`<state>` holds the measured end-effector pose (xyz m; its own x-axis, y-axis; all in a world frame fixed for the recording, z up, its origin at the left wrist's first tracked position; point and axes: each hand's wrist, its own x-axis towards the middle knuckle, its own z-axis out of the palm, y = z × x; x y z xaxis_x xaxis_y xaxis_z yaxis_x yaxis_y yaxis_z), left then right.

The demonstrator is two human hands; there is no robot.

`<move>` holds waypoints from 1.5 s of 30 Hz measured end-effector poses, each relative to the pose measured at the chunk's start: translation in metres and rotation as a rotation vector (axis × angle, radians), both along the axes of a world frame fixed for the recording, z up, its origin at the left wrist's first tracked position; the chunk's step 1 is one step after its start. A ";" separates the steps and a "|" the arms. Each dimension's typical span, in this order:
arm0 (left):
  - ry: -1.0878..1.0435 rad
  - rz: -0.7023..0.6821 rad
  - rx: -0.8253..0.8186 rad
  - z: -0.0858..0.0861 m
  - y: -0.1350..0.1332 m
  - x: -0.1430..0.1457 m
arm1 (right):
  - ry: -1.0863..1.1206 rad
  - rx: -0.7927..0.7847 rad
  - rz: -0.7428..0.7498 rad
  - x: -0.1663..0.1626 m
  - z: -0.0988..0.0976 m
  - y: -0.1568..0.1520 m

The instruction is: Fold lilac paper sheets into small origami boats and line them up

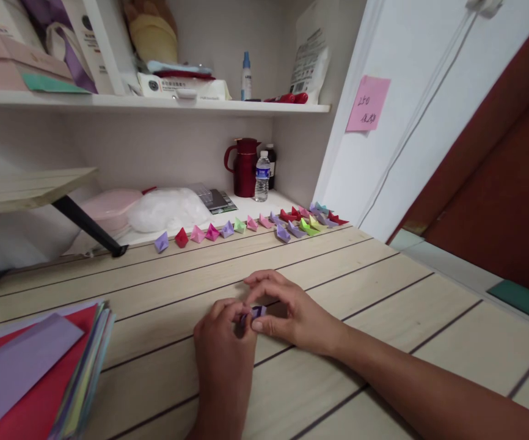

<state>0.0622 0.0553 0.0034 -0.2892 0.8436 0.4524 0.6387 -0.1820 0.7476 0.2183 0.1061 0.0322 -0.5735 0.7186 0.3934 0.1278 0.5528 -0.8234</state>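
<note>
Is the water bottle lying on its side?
No, the water bottle stands upright beside the dark red jug at the back of the desk.

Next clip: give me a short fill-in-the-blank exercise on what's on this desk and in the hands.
1. Both hands, left hand and right hand, pinch a small piece of ____ paper.
2. The row of folded paper shapes lies along the desk's ____ edge.
3. The stack of paper sheets lies at the person's ____.

Missing words: purple; far; left
</note>
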 end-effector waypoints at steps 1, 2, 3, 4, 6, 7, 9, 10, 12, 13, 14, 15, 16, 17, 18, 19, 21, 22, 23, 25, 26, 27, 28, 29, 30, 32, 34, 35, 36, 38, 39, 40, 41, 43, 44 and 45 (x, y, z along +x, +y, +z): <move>0.004 0.004 -0.006 0.000 0.000 0.000 | -0.006 0.017 -0.022 -0.001 0.000 0.000; 0.009 0.007 -0.009 0.000 0.000 0.001 | -0.011 0.025 -0.049 -0.002 -0.001 0.000; 0.014 0.010 -0.011 0.000 0.000 0.001 | -0.016 0.033 -0.077 -0.003 -0.002 0.000; 0.018 0.009 -0.013 0.001 0.000 0.001 | -0.023 0.048 -0.103 -0.003 -0.003 0.000; 0.027 0.003 -0.016 0.001 0.000 0.002 | -0.048 0.102 -0.135 -0.004 -0.005 0.001; 0.031 0.000 -0.017 0.002 0.000 0.002 | -0.069 0.140 -0.145 -0.005 -0.006 0.001; 0.040 -0.005 -0.021 0.002 0.000 0.002 | -0.130 0.219 -0.160 -0.005 -0.008 0.001; 0.044 -0.007 -0.023 0.003 0.000 0.002 | -0.168 0.251 -0.165 -0.006 -0.008 0.000; 0.052 -0.011 -0.030 0.004 -0.001 0.002 | -0.239 0.292 -0.173 -0.008 -0.010 -0.001; 0.055 -0.013 -0.035 0.004 -0.001 0.002 | -0.269 0.302 -0.181 -0.009 -0.010 -0.001; 0.058 -0.013 -0.041 0.004 -0.001 0.002 | -0.293 0.309 -0.192 -0.009 -0.010 -0.001; 0.059 -0.011 -0.050 0.004 -0.001 0.003 | -0.314 0.314 -0.201 -0.010 -0.010 -0.002; 0.060 -0.007 -0.062 0.004 -0.001 0.003 | -0.331 0.314 -0.210 -0.011 -0.010 -0.002; 0.061 -0.002 -0.075 0.004 -0.001 0.004 | -0.344 0.310 -0.218 -0.012 -0.010 -0.002; 0.060 0.006 -0.088 0.004 -0.001 0.004 | -0.353 0.304 -0.224 -0.012 -0.010 -0.002; 0.060 0.018 -0.099 0.004 -0.001 0.004 | -0.359 0.297 -0.227 -0.013 -0.010 -0.001; 0.060 0.048 -0.114 0.005 -0.001 0.004 | -0.368 0.285 -0.228 -0.013 -0.009 -0.001; 0.061 0.063 -0.120 0.005 0.000 0.004 | -0.375 0.281 -0.227 -0.013 -0.009 0.000; 0.061 0.077 -0.127 0.005 0.000 0.003 | -0.384 0.278 -0.224 -0.012 -0.008 0.000; 0.062 0.089 -0.143 0.004 0.000 0.002 | -0.405 0.271 -0.214 -0.013 -0.006 0.001; 0.063 0.083 -0.152 0.004 0.000 0.001 | -0.415 0.270 -0.210 -0.013 -0.005 0.001; 0.064 0.073 -0.159 0.004 0.000 0.001 | -0.424 0.269 -0.207 -0.013 -0.005 0.001; 0.066 0.060 -0.165 0.003 0.000 0.000 | -0.431 0.268 -0.205 -0.014 -0.004 0.001; 0.067 0.047 -0.168 0.003 0.000 0.000 | -0.437 0.268 -0.206 -0.015 -0.004 0.001; 0.070 0.033 -0.170 0.003 0.000 -0.001 | -0.442 0.266 -0.207 -0.015 -0.004 0.001; 0.075 0.020 -0.167 0.004 -0.001 -0.001 | -0.446 0.258 -0.212 -0.016 -0.004 0.001; 0.084 0.019 -0.156 0.005 -0.003 0.000 | -0.445 0.246 -0.220 -0.016 -0.004 0.001; 0.089 0.020 -0.148 0.007 -0.003 0.001 | -0.443 0.239 -0.224 -0.016 -0.003 0.000; 0.094 0.020 -0.138 0.008 -0.004 0.002 | -0.440 0.233 -0.228 -0.016 -0.003 0.000; 0.106 0.022 -0.116 0.010 -0.005 0.003 | -0.431 0.221 -0.234 -0.015 -0.002 -0.001; 0.112 0.021 -0.107 0.011 -0.005 0.004 | -0.425 0.215 -0.235 -0.014 -0.002 -0.001; 0.119 0.019 -0.100 0.011 -0.005 0.004 | -0.418 0.209 -0.234 -0.014 -0.002 -0.001; 0.126 0.018 -0.095 0.012 -0.005 0.004 | -0.410 0.202 -0.232 -0.013 -0.002 -0.001; 0.142 0.016 -0.090 0.011 -0.005 0.003 | -0.395 0.186 -0.231 -0.012 -0.002 -0.001; 0.151 0.017 -0.091 0.011 -0.005 0.003 | -0.389 0.178 -0.232 -0.011 -0.003 -0.001; 0.161 0.022 -0.092 0.011 -0.006 0.003 | -0.385 0.169 -0.235 -0.011 -0.003 -0.001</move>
